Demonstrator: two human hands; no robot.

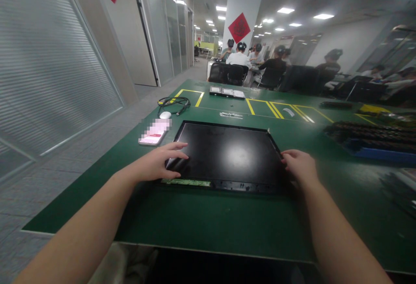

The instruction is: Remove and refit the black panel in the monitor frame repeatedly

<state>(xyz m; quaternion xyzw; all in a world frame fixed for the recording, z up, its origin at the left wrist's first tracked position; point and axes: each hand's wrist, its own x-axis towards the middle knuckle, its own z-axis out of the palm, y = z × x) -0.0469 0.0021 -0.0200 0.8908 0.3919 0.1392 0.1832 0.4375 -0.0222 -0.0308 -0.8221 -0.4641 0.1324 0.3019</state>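
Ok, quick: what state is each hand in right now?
Left hand: open, fingers spread at the left edge of the black panel.
Right hand: fingers curled at its right edge; whether gripping cannot be told.

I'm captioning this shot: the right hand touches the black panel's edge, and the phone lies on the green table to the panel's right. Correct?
No: the head view shows the phone left of the black panel, on the green table. The right hand does touch the panel's edge.
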